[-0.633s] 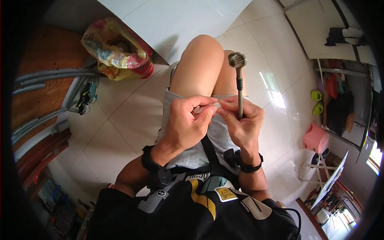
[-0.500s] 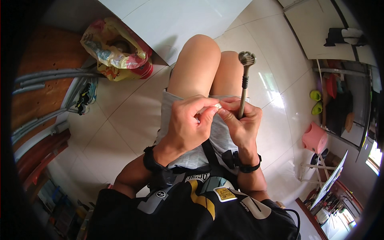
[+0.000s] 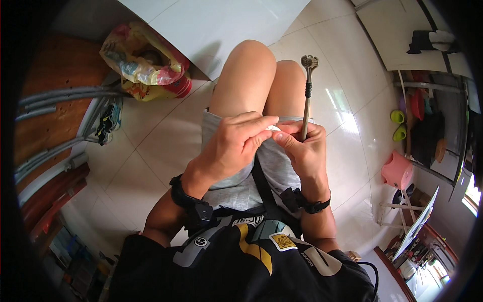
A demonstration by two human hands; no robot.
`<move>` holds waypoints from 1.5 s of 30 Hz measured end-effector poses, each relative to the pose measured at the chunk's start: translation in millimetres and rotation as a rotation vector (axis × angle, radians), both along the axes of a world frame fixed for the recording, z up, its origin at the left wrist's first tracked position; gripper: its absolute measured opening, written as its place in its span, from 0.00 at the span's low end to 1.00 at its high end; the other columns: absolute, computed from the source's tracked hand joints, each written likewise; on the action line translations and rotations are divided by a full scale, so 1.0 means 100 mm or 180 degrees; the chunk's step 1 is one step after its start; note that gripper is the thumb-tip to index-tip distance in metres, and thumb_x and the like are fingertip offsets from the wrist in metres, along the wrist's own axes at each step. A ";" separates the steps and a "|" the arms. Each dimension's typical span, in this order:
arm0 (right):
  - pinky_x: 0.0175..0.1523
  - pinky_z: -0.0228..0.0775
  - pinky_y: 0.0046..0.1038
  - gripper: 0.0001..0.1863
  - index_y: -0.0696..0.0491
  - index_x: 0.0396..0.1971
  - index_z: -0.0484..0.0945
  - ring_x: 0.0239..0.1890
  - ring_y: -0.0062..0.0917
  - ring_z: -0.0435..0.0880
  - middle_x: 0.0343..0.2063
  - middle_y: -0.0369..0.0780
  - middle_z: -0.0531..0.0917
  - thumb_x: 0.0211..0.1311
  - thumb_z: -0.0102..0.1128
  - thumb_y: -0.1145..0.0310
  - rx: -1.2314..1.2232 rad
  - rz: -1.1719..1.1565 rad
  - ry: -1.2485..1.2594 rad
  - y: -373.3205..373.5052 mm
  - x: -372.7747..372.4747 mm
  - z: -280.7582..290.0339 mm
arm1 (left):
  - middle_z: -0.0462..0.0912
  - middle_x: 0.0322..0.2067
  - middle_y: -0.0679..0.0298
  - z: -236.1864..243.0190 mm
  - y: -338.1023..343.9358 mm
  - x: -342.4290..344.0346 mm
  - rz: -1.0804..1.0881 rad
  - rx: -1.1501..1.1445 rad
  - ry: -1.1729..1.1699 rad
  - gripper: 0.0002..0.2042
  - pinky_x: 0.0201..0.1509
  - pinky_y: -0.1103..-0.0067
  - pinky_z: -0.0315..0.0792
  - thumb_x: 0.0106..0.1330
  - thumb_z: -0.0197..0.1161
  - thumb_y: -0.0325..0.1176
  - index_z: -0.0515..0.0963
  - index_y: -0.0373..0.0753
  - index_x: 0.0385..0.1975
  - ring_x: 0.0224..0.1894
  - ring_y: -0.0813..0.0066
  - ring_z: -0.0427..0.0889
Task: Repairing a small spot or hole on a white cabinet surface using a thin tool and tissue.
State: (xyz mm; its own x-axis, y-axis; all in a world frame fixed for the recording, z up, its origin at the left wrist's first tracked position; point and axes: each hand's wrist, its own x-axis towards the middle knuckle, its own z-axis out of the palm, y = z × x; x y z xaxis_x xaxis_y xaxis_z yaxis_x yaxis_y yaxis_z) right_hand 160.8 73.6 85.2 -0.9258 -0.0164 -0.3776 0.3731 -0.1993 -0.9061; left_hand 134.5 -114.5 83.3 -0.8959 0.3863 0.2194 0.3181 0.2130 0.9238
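A back scratcher point(image 3: 307, 90) with a long brown stick, dark bands and a claw-shaped head stands up out of my right hand point(image 3: 306, 151), away from my body. The fingers of that hand are closed round the lower end of its stick. My left hand point(image 3: 234, 141) is closed in a pinch at a small white piece point(image 3: 272, 128), soft-looking and mostly covered. My right thumb and forefinger touch the same piece from the other side. Both hands are over my lap, above the grey shorts point(image 3: 231, 191). What the white piece is, I cannot tell.
A white cabinet or table panel point(image 3: 216, 30) rises beyond my knees. To the left stand a plastic bag point(image 3: 136, 75) and grey metal tubes point(image 3: 65, 95). On the right are green slippers point(image 3: 398, 125), a pink stool or basin point(image 3: 396, 168) and a rack point(image 3: 432, 85).
Both hands have shifted slightly, and my left fingers are straighter. The back scratcher's head has risen a little and turned, showing its prongs. More of the white piece shows.
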 end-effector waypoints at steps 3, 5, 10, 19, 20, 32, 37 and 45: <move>0.25 0.61 0.16 0.04 0.62 0.32 0.85 0.21 0.10 0.73 0.23 0.36 0.84 0.58 0.71 0.79 -0.0327 -0.0201 -0.0211 0.01 0.01 0.00 | 0.86 0.39 0.55 0.06 -0.05 0.02 0.0085 0.0252 -0.0635 0.21 0.37 0.80 0.79 0.59 0.71 0.22 0.79 0.30 0.53 0.35 0.73 0.84; 0.19 0.53 0.16 0.03 0.61 0.32 0.85 0.16 0.09 0.67 0.18 0.33 0.80 0.60 0.70 0.79 -0.0303 -0.0428 -0.0356 0.04 0.01 0.01 | 0.86 0.38 0.56 0.09 -0.06 0.04 0.0214 0.0477 -0.0748 0.20 0.37 0.80 0.79 0.59 0.72 0.21 0.79 0.30 0.53 0.35 0.75 0.84; 0.17 0.48 0.16 0.04 0.61 0.32 0.84 0.13 0.09 0.64 0.16 0.32 0.78 0.60 0.70 0.77 -0.0394 -0.0541 -0.0194 0.04 0.01 0.03 | 0.86 0.37 0.57 0.05 -0.10 0.03 0.0362 0.0635 -0.0610 0.17 0.36 0.81 0.79 0.59 0.71 0.19 0.80 0.28 0.49 0.34 0.78 0.84; 0.18 0.49 0.15 0.03 0.61 0.31 0.84 0.14 0.08 0.65 0.16 0.31 0.78 0.59 0.71 0.78 -0.0169 -0.0522 -0.0163 -0.05 0.06 0.05 | 0.86 0.36 0.55 0.06 -0.05 0.02 0.0324 0.0707 -0.0319 0.08 0.33 0.82 0.79 0.60 0.66 0.15 0.83 0.26 0.39 0.30 0.75 0.85; 0.18 0.49 0.15 0.03 0.61 0.31 0.84 0.14 0.08 0.65 0.16 0.30 0.78 0.59 0.71 0.78 -0.0117 -0.0520 -0.0164 -0.05 0.06 0.05 | 0.86 0.36 0.55 0.06 -0.04 0.01 0.0295 0.0641 -0.0279 0.07 0.34 0.82 0.79 0.60 0.66 0.15 0.82 0.26 0.38 0.31 0.73 0.85; 0.14 0.43 0.15 0.04 0.60 0.28 0.81 0.10 0.06 0.59 0.22 0.41 0.83 0.63 0.64 0.78 -0.0689 -0.0469 -0.0531 -0.10 0.10 0.08 | 0.86 0.35 0.55 -0.03 0.08 0.04 0.0272 0.0978 -0.0560 0.02 0.35 0.80 0.78 0.66 0.62 0.19 0.81 0.26 0.33 0.33 0.74 0.84; 0.14 0.43 0.14 0.04 0.59 0.29 0.80 0.11 0.06 0.59 0.23 0.40 0.83 0.64 0.63 0.77 -0.1151 -0.0542 -0.0780 -0.05 0.11 0.05 | 0.86 0.35 0.55 -0.07 0.10 0.07 0.0315 0.1208 -0.0722 0.03 0.34 0.80 0.79 0.66 0.63 0.18 0.82 0.26 0.35 0.33 0.74 0.85; 0.16 0.49 0.16 0.05 0.60 0.28 0.81 0.13 0.09 0.65 0.20 0.35 0.82 0.61 0.69 0.76 -0.0343 -0.0835 -0.0438 -0.09 0.07 0.09 | 0.86 0.44 0.49 0.04 0.16 0.11 0.0542 0.0199 0.0518 0.11 0.43 0.77 0.82 0.62 0.63 0.17 0.83 0.28 0.44 0.38 0.65 0.88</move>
